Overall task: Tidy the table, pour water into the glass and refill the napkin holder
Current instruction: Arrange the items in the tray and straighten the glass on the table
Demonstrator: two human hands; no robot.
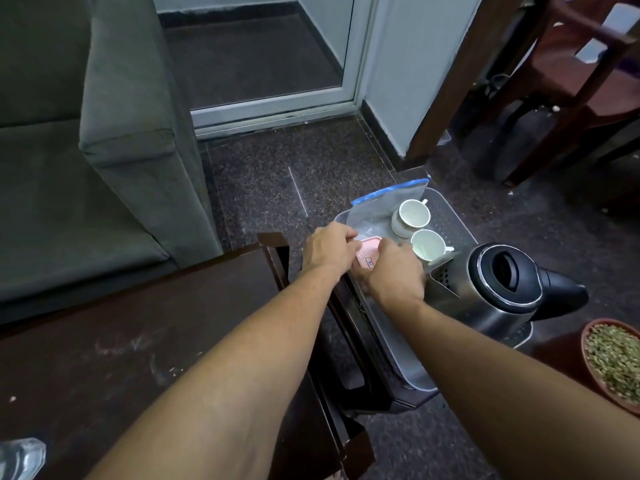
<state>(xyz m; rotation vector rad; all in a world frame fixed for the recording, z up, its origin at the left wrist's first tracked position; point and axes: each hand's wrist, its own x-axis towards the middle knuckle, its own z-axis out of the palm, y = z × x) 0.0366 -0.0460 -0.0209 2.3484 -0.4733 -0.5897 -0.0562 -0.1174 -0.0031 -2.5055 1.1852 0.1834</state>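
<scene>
Both my hands reach over the table's far edge into a grey tray (453, 220). My left hand (327, 251) and my right hand (393, 271) together grip a small pink packet (471, 256) with a printed label, held low over the tray's near left part. A clear zip bag with a blue seal (384, 202) stands behind it. Two white cups (412, 213) (427, 244) sit in the tray to the right of my hands. A steel kettle with a black lid and handle (502, 289) stands at the tray's right. A perforated metal holder (445, 275) is between my right hand and the kettle.
The dark wooden table (138, 341) fills the lower left, with a clear plastic object (20, 455) at its near left corner. A grey sofa (86, 150) is at left. A brown bowl of greenish seeds (613, 358) is at right. Dark wooden chairs (571, 81) stand at the upper right.
</scene>
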